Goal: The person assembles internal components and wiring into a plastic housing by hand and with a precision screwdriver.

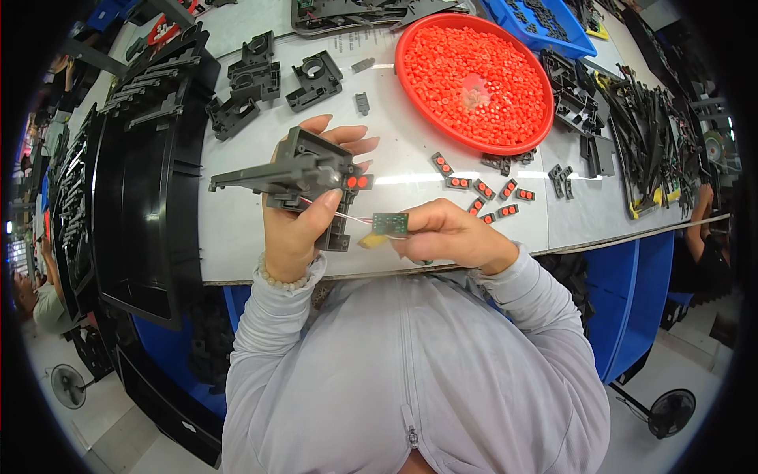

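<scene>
My left hand [304, 213] is wrapped round a dark grey plastic housing [304, 170] with a long arm that sticks out to the left. A small dark block with two red buttons [358, 182] sits at the housing's right side. Between the thumb and fingers of my right hand [450, 233] is a small green circuit board [390, 224]. Thin wires [347, 215] run from the board to the housing. Something yellow [373, 240], blurred, shows just below the board. The housing is held above the white table [403, 182], near its front edge.
A round red tray [404, 95] full of small red caps stands at the back. Several two-button blocks [484, 188] lie right of my hands. More grey housings [314, 79] lie behind. Black crates [150, 213] stand left; long dark parts [639, 134] are heaped right. A blue tray [580, 43] is farther back.
</scene>
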Tool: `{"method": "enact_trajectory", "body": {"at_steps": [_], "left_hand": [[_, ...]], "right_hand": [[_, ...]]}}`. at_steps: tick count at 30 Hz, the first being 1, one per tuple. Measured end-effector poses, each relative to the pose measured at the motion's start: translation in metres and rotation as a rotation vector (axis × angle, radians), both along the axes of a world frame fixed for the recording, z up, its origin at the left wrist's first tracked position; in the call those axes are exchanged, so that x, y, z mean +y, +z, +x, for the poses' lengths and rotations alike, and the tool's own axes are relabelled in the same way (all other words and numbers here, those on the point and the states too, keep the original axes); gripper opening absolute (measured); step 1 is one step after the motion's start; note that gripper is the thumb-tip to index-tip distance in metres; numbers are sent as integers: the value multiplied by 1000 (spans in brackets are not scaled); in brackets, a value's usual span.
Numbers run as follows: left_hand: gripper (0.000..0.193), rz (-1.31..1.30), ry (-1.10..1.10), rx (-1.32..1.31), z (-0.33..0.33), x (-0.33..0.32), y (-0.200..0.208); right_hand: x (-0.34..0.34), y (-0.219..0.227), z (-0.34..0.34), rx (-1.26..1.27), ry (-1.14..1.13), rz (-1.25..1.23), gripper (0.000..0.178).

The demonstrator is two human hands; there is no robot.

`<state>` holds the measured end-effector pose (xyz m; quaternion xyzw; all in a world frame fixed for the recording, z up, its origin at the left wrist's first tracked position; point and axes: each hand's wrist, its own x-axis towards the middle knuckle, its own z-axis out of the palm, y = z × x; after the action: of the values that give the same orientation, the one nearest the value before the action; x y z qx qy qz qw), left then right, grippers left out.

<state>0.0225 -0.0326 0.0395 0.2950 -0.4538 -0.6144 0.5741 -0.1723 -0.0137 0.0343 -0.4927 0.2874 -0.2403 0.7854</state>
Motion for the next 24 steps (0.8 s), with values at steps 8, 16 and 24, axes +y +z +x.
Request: {"method": "enact_trajectory", "body": {"at_steps": [8, 16, 24], "left_hand": [[64, -118, 66, -60, 0, 3, -9], [65, -80, 114, -92, -2, 6, -7], [66, -112, 84, -52, -3, 5, -13]], "right_hand": [[1, 16, 5, 366, -171, -613, 16], [1, 17, 7, 568, -417, -986, 25], [-1, 6, 4, 275, -474, -562, 35]]}}
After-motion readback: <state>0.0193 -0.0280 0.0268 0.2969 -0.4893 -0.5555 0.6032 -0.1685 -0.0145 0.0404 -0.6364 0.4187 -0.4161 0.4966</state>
